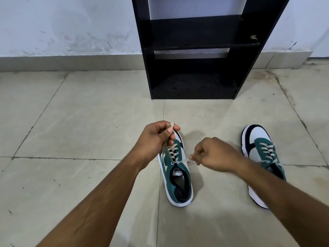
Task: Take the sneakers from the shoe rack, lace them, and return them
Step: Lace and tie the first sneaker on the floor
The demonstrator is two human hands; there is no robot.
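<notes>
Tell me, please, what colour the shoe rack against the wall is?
Black. The shoe rack shows clearly in the head view, the only one.

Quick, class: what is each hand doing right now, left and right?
Left hand: closed, pinching one lace end above the near sneaker.
Right hand: closed, pulling the other lace end out sideways.

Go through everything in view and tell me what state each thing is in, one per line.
Left hand: closed on one lace end, pulled up over the toe.
Right hand: closed on the other lace end, pulled sideways.
Middle sneaker: on the floor, laced to the top eyelets, not tied.
Right sneaker: on the floor, laced, partly hidden by the forearm.
Shoe rack: upright against the wall, visible shelves hold no shoes.
</notes>
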